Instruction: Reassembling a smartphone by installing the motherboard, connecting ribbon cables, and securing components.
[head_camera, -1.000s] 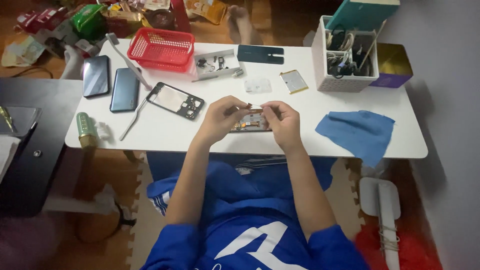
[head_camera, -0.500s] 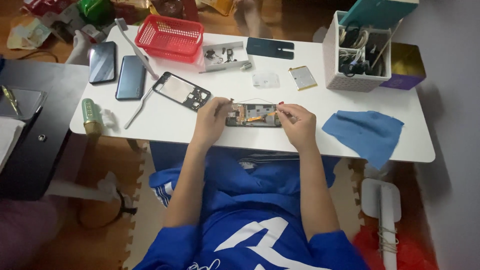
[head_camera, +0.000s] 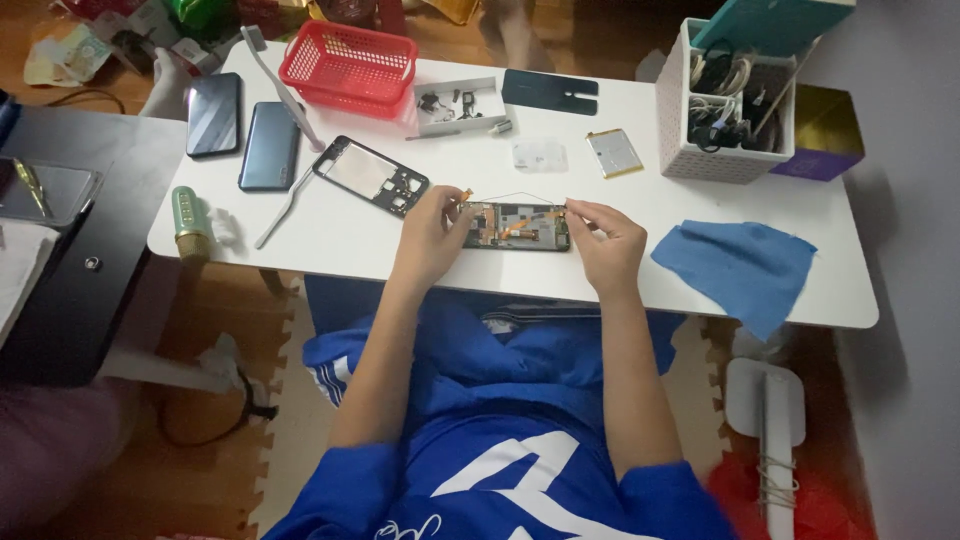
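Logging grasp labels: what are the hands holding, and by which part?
A thin wire over the opened phone: left hand pinches its left end, right hand its right end. The phone lies on the table.

So the opened phone (head_camera: 517, 226) sits on the surface (head_camera: 460, 265) near its front edge, left hand (head_camera: 432, 237) at its left end, right hand (head_camera: 607, 240) at its right end. A thin wire (head_camera: 515, 195) spans between the two hands just behind it. Behind-left of the left hand lies a phone frame (head_camera: 371, 176), and further left two phones (head_camera: 243, 130) lie side by side. The basket (head_camera: 348, 67) is at the back, parts tray (head_camera: 457, 104) right of it. Storage box (head_camera: 727, 105) sits back-right, with the cloth (head_camera: 741, 268) in front of it, hanging over the front edge.
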